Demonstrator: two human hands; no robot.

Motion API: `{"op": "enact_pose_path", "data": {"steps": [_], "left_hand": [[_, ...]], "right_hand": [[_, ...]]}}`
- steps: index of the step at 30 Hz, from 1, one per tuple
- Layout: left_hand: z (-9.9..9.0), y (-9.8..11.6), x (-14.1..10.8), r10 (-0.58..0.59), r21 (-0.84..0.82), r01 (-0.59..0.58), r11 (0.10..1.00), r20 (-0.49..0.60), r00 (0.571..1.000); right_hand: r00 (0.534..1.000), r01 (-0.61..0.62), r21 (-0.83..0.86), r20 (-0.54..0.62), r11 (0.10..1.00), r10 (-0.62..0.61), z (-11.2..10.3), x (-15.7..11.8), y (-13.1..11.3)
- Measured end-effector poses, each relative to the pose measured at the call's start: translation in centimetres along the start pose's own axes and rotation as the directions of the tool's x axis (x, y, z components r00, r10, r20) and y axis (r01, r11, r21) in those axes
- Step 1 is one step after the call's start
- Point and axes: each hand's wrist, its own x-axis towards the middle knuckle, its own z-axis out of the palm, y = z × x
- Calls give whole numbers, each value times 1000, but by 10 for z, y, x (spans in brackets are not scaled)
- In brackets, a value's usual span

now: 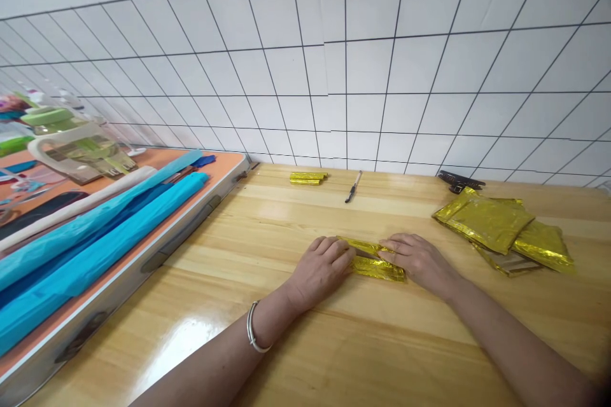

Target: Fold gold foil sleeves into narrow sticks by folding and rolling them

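A piece of gold foil paper (379,268) lies on the wooden table in front of me, its long edges folded inward with a darker strip showing between them. My left hand (324,270) is closed over its left end, fingers bent and pressing down. At the other end, my right hand (415,261) grips the upper fold, with its fingertips on the foil. Both palms face down, and the parts of the foil beneath the fingers are hidden. Beyond the hands lies a small folded gold foil piece (308,178), with a pen (354,187) to its right.
Gold foil sheets (496,222) are stacked loosely at the right, near a black hair clip (461,182). An orange-topped folding table (229,162) on the left bears blue rolled material (119,241), a phone (42,213) and a green-lidded jar (50,119). A tiled wall (372,70) bounds the back.
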Motion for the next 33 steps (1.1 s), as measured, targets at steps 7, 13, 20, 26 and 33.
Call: {"op": "enact_pose_path", "data": {"steps": [7,13,20,26,33], "left_hand": [[-1,1,2,21,-16,-20,1000,40,999],[0,-1,4,13,-59,-7,998,92,996],[0,0,3,-9,-71,18,997,127,992],[0,1,4,0,-58,8,998,140,990],[-3,1,4,11,-30,-7,1000,158,987]], "right_hand": [[999,28,3,-21,1000,-28,-2,1,-1],[999,19,28,-28,999,-18,-2,-1,0],[999,18,106,-32,994,-15,-9,-2,0],[1000,4,136,-29,991,0,-11,-3,-1],[996,-48,199,84,979,32,-22,-3,2]]}}
